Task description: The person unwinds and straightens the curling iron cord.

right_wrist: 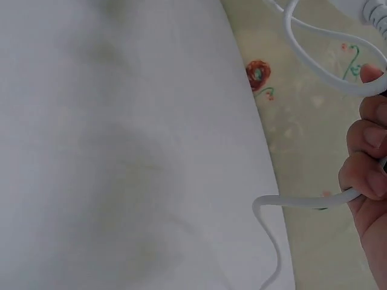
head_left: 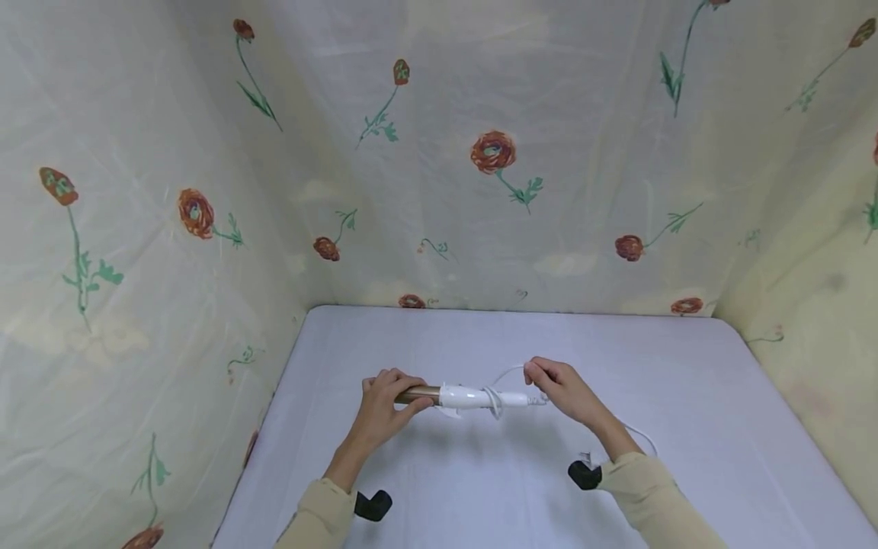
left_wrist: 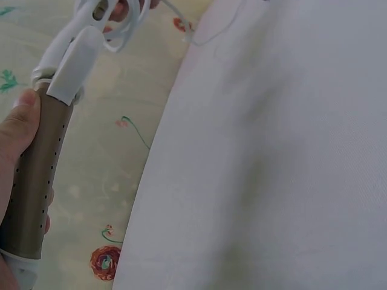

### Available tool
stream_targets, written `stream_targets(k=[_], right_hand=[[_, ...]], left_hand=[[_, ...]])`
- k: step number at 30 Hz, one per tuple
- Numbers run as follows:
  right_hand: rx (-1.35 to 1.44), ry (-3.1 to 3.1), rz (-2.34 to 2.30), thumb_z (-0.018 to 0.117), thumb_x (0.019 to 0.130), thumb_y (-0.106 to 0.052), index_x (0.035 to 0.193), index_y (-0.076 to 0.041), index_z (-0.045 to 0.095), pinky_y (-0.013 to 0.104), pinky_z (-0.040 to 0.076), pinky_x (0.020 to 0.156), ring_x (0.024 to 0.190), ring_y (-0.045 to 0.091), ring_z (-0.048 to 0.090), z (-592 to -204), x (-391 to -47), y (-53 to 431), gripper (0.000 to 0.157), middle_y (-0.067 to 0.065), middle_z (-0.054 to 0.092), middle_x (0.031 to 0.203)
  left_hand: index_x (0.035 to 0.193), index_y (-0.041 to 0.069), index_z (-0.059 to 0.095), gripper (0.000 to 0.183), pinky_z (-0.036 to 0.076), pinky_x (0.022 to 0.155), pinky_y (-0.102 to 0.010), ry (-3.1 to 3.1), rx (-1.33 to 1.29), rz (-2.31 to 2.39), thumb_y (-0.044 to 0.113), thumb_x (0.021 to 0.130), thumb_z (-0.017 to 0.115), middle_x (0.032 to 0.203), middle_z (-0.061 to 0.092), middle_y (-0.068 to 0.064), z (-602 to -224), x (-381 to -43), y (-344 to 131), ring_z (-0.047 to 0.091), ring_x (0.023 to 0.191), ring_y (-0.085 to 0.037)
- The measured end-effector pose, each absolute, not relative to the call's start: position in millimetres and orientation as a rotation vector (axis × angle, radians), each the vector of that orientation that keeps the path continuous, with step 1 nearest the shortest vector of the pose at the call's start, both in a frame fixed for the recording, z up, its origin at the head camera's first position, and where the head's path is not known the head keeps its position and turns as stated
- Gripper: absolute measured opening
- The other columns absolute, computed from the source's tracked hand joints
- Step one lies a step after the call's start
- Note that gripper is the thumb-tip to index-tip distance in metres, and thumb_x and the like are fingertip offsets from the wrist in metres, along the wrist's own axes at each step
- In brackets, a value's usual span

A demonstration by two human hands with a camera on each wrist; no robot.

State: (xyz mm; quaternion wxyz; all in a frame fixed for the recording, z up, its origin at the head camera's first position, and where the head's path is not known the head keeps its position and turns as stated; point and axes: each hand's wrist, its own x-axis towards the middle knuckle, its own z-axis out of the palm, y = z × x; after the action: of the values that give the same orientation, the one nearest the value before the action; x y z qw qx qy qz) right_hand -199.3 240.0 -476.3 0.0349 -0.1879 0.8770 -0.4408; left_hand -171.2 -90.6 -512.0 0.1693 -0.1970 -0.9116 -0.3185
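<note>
A curling iron (head_left: pixel 466 396) with a white handle and a bronze barrel is held up over the table, lying nearly level. My left hand (head_left: pixel 381 408) grips its barrel (left_wrist: pixel 37 169), which shows rows of small holes in the left wrist view. The thumb lies along the barrel near the white clamp lever (left_wrist: pixel 78 63). White power cord (head_left: pixel 492 402) is looped round the handle. My right hand (head_left: pixel 565 393) holds the cord just past the handle's end, its fingers curled round it in the right wrist view. A length of cord (right_wrist: pixel 296 201) hangs from below that hand.
Beneath the hands is a white table (head_left: pixel 480 488) with rounded far corners. Flower-patterned curtains (head_left: pixel 439 183) enclose it at the back and sides. Part of the cord (head_left: pixel 641 433) trails behind the right forearm. A black piece (head_left: pixel 373 505) sits at the left wrist, another (head_left: pixel 585 475) at the right.
</note>
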Motion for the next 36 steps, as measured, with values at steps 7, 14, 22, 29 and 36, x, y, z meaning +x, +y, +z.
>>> stream_targets(k=[7, 14, 22, 29, 36], right_hand=[[-0.53, 2.636, -1.345, 0.044, 0.101, -0.031, 0.091, -0.01, 0.06, 0.024, 0.038, 0.059, 0.067, 0.016, 0.046, -485.1, -199.1, 243.5, 0.029, 0.0, 0.045, 0.071], [-0.462, 2.608, -1.258, 0.044, 0.101, -0.033, 0.093, -0.015, 0.061, 0.028, 0.041, 0.064, 0.073, 0.018, 0.049, -495.2, -198.2, 245.7, 0.026, 0.003, 0.055, 0.079], [-0.532, 2.548, -1.226, 0.051, 0.098, -0.013, 0.095, -0.008, 0.066, 0.024, 0.036, 0.057, 0.061, 0.007, 0.039, -513.5, -190.7, 244.1, 0.016, 0.001, 0.049, 0.071], [-0.616, 2.555, -1.137, 0.044, 0.101, -0.029, 0.093, -0.009, 0.066, 0.022, 0.034, 0.055, 0.06, 0.004, 0.037, -524.9, -180.3, 238.5, 0.03, -0.001, 0.047, 0.068], [-0.69, 2.497, -1.119, 0.043, 0.102, -0.028, 0.088, -0.008, 0.064, 0.021, 0.033, 0.053, 0.059, 0.001, 0.036, -527.6, -170.1, 233.0, 0.032, -0.007, 0.042, 0.067]], left_hand=[[0.103, 0.024, 0.071, 0.036, 0.026, 0.078, -0.033, -2.577, -0.574, -0.944, 0.051, 0.079, 0.067, 0.092, 0.063, 0.008, -509.2, -172.5, -88.0, 0.053, 0.086, -0.011], [0.103, 0.024, 0.071, 0.035, 0.026, 0.077, -0.033, -2.558, -0.582, -0.946, 0.05, 0.079, 0.068, 0.092, 0.063, 0.008, -506.8, -173.4, -85.1, 0.052, 0.085, -0.01], [0.105, 0.023, 0.07, 0.035, 0.026, 0.078, -0.033, -2.556, -0.551, -0.939, 0.048, 0.08, 0.068, 0.092, 0.064, 0.006, -506.8, -174.1, -83.0, 0.052, 0.084, -0.011], [0.105, 0.023, 0.07, 0.036, 0.025, 0.077, -0.033, -2.571, -0.496, -0.917, 0.049, 0.08, 0.068, 0.092, 0.064, 0.004, -506.9, -176.2, -81.8, 0.052, 0.084, -0.013], [0.105, 0.023, 0.07, 0.037, 0.024, 0.077, -0.034, -2.587, -0.466, -0.887, 0.05, 0.08, 0.067, 0.093, 0.064, 0.003, -503.9, -179.0, -80.7, 0.051, 0.084, -0.014]])
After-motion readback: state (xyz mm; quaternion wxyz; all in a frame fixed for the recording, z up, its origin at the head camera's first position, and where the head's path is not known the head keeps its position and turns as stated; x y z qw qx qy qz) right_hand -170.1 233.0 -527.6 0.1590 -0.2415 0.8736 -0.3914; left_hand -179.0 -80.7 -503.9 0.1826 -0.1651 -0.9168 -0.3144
